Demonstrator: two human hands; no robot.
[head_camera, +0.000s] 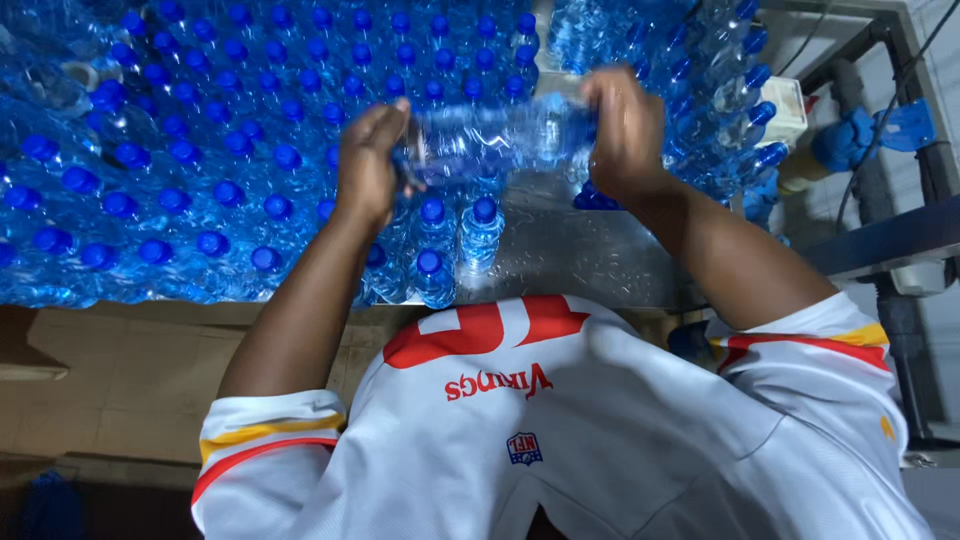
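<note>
Both hands hold one clear plastic bottle sideways above the metal surface: left hand with fingers wrapped round one end, right hand gripping the other. Upright blue-capped bottles crowd the surface's left side and far edge; three bottles stand directly beneath.

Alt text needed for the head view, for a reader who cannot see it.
Two bare hands, left hand and right hand, hold a clear plastic bottle sideways between them above a metal table crowded with upright blue-capped bottles. The person wears a white jersey.
</note>
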